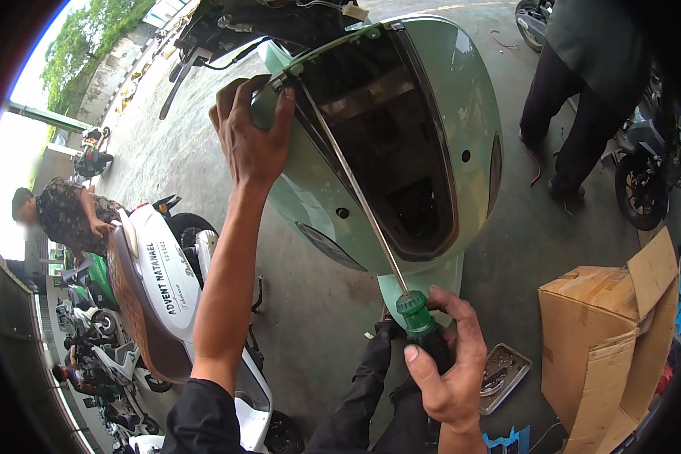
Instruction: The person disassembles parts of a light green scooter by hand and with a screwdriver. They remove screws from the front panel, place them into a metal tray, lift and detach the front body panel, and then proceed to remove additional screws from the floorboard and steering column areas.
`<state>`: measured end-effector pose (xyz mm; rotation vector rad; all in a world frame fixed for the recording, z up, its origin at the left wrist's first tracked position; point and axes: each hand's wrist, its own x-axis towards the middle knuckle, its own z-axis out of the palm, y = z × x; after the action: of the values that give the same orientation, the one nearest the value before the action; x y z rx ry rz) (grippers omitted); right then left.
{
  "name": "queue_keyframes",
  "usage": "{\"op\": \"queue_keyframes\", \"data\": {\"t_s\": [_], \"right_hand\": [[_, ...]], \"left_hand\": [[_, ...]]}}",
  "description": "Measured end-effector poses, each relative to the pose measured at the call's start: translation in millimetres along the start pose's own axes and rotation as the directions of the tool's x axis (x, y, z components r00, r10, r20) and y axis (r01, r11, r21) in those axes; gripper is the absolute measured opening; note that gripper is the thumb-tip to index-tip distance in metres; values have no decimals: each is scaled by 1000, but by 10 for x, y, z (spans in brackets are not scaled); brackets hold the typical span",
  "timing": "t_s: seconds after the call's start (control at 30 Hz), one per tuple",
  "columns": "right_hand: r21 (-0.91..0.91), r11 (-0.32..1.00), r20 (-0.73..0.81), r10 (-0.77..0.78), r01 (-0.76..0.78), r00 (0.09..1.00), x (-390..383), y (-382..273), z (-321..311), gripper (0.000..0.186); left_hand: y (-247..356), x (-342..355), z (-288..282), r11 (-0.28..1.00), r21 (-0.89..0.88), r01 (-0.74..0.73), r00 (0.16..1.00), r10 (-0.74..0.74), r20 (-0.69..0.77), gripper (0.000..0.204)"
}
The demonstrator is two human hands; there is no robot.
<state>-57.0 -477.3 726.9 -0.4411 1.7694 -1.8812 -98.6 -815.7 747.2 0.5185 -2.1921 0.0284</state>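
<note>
My right hand (454,363) grips a long screwdriver (416,314) by its green and black handle. The steel shaft slants up and left across the dark centre panel (386,129) of a pale green scooter body (469,91). Its tip ends by the panel's upper left corner, where my left hand (253,132) lies. There my left fingers bend over the edge of the green bodywork, thumb beside the shaft's end; the exact spot under the tip is too small to make out.
Left of me stands a white scooter with a brown seat (140,318), with a person (76,216) beyond it. An opened cardboard box (583,348) and a metal tray of small parts (505,374) are at lower right. Another person (583,91) stands near motorcycles at upper right.
</note>
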Motion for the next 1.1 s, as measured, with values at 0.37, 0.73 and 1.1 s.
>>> {"op": "queue_keyframes", "data": {"t_s": [0.37,0.73,1.1], "right_hand": [[-50,981,-86,-191,188,978,-72,68,-64,31],[-69,982,-79,-183,178,980,-59,75,-50,24],[838,-113,489,588,-533,644,191,3,-251,30]], "left_hand": [[82,98,207,989,-145,-10,999,16,37,32],[98,136,220,979,-177,105,993,-96,64,35],[37,95,186,982,-155,106,992,-94,83,40]]}}
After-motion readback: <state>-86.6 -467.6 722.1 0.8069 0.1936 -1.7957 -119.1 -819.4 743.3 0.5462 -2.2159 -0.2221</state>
